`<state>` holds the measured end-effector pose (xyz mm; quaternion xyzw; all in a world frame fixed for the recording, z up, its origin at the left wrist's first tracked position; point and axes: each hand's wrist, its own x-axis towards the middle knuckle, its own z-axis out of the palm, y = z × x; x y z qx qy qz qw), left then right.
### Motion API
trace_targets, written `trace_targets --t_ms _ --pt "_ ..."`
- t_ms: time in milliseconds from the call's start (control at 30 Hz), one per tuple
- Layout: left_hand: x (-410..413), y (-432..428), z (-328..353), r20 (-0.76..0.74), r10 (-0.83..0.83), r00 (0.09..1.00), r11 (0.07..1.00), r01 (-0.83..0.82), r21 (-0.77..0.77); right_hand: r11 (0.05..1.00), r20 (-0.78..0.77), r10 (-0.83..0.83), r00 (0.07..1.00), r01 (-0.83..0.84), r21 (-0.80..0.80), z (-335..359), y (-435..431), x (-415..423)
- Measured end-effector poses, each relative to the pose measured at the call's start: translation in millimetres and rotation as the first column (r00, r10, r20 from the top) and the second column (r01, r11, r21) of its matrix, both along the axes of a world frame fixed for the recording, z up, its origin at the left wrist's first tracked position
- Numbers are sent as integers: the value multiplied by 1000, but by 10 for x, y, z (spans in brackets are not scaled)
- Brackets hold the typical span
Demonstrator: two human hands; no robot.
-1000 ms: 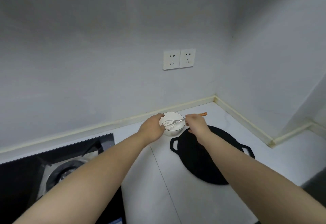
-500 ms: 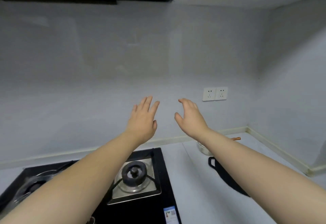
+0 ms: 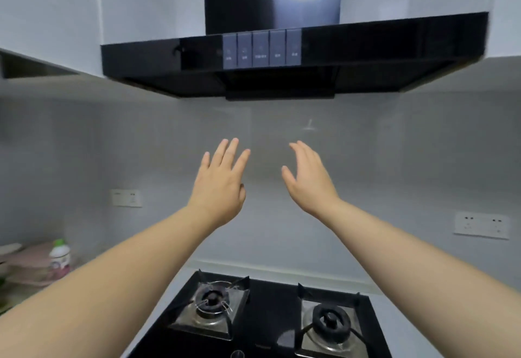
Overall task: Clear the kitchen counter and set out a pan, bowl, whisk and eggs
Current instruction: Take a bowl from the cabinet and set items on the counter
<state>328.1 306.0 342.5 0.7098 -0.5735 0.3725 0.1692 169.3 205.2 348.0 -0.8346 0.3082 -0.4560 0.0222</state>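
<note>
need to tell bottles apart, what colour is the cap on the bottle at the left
Green cap on a white bottle; head view, far left, slightly blurred.

both bare arms reach forward and up, side by side. left hand is raised with straight, slightly spread fingers, holding nothing. right hand is just beside it, edge-on, fingers straight, thumb out.

Hood above stove; bottle far left.
</note>
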Motion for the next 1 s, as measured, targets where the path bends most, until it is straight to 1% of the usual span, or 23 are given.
trace_targets --t_ms 167,233,400,500,567,667,767,900,1000 --pt "483 486 296 41 142 989 989 -140 -41 993 5 105 994 -104 -58 429 345 528" --pt "684 622 406 54 201 978 979 -198 -50 984 -16 148 989 -149 -95 589 420 788" --pt "1215 750 692 104 301 948 953 -294 -77 963 -23 222 975 -223 -148 889 462 1392" --pt "1636 768 930 154 392 907 919 -379 -106 941 -5 289 957 -285 -185 1041 411 1871" --pt "1905 736 1079 203 481 853 877 -467 -115 924 8 330 944 -322 -205 1129 332 2198" --pt "2318 665 1396 315 595 740 800 -584 -140 901 43 386 922 -366 -233 1349 199 2705" --pt "2638 612 1675 336 682 650 722 -670 -170 881 77 433 898 -403 -247 1568 110 3103" --pt "3072 571 1946 344 773 534 614 -766 -191 846 61 488 871 -455 -277 1841 84 3591" --pt "3362 570 2091 394 812 430 534 -820 -205 816 44 523 851 -485 -314 1986 96 3914"
